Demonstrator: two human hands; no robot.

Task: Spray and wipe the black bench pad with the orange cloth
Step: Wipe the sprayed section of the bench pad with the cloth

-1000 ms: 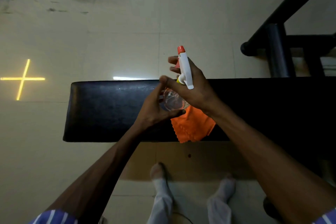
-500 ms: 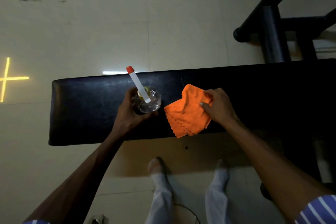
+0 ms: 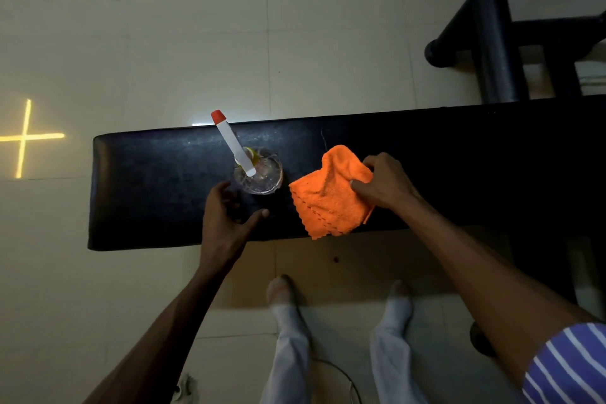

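Note:
The black bench pad (image 3: 157,193) runs across the middle of the view. A clear spray bottle (image 3: 259,172) with a white head and red nozzle stands upright on it. My left hand (image 3: 226,216) hovers just in front of the bottle, fingers spread and apart from it. To the right lies the orange cloth (image 3: 328,197), partly lifted and hanging a little over the near edge. My right hand (image 3: 385,185) pinches the cloth at its right side.
A black metal frame (image 3: 492,52) stands behind the pad at the upper right. Pale floor tiles surround the bench, with a yellow cross mark (image 3: 23,138) at the left. My feet in white socks (image 3: 282,292) are on the floor in front of the bench.
My left hand set the bottle upright on the pad and has let go of it, drawing back toward me. My right hand left the bottle, took hold of the cloth and has bunched it.

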